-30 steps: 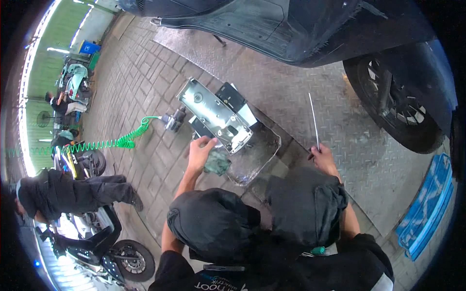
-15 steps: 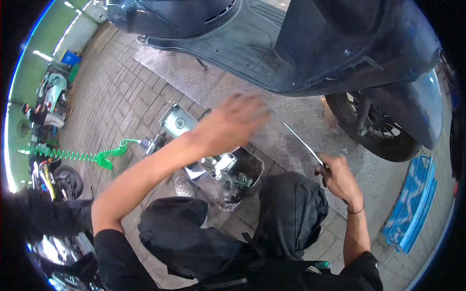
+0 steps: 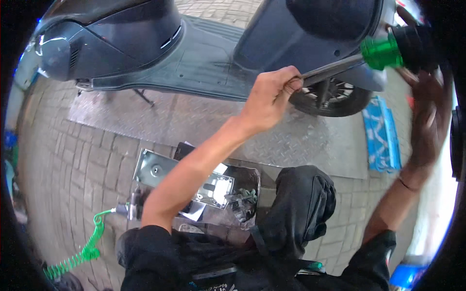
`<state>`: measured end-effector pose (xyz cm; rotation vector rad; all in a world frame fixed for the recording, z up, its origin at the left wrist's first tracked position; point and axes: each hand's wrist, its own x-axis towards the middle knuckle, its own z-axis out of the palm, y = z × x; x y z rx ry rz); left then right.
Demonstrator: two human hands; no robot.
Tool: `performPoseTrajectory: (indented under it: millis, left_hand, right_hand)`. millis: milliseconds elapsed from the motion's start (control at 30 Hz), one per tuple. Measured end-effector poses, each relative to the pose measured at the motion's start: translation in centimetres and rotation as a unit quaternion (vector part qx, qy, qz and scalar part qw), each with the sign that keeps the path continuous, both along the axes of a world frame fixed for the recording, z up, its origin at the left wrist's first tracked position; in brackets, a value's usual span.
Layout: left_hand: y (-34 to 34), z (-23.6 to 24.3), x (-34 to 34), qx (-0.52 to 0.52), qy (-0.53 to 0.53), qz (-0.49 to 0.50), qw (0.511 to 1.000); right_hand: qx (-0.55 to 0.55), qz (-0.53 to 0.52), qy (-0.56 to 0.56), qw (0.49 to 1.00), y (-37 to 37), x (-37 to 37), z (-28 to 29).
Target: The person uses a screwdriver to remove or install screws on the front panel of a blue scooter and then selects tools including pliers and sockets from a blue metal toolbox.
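A long screwdriver with a green and black handle (image 3: 383, 53) is raised in front of the scooter, close to the camera at the upper right. My left hand (image 3: 276, 94) is closed around the far end of its metal shaft, hiding the tip. Behind and below the handle is my right hand (image 3: 429, 114), its fingers curled about the black part, partly hidden and blurred. Beyond both hands stands a dark scooter (image 3: 208, 63), its front wheel (image 3: 335, 99) just past the shaft.
A metal tray (image 3: 158, 169) and a tub (image 3: 250, 179) with a crumpled dark plastic bag (image 3: 241, 206) lie on the paving before my knees. An air tool (image 3: 135, 203) with a green coiled hose (image 3: 90, 247) is left of them. A blue toolbox (image 3: 381, 136) stands right.
Both hands have risen, lifting the screwdriver up toward the camera at the right. My left hand now grips its shaft. The view has turned, showing more of the scooter's rear.
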<state>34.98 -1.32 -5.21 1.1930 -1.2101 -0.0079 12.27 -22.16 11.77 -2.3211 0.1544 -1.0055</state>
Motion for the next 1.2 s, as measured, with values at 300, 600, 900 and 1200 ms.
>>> performPoseTrajectory:
  millis: [300,600,900,1200]
  left_hand:
    - [4.4,1.9,7.2,0.091,-0.044,-0.124,0.987]
    - [2.3,-4.4,10.5,0.175,-0.076,0.006,0.982]
    - [0.6,-6.6,11.1,0.25,-0.016,0.008,0.968]
    - [-0.2,-8.5,10.0,0.146,0.029,0.023,0.989]
  right_hand:
    - [0.158,0.154,-0.271,0.937,22.1,19.0,3.5]
    - [0.086,0.15,-0.327,0.929,16.9,24.0,-4.1]
    - [0.11,0.138,-0.259,0.95,13.9,25.6,-5.0]
    - [-0.08,0.174,-0.325,0.926,12.1,28.7,-5.8]
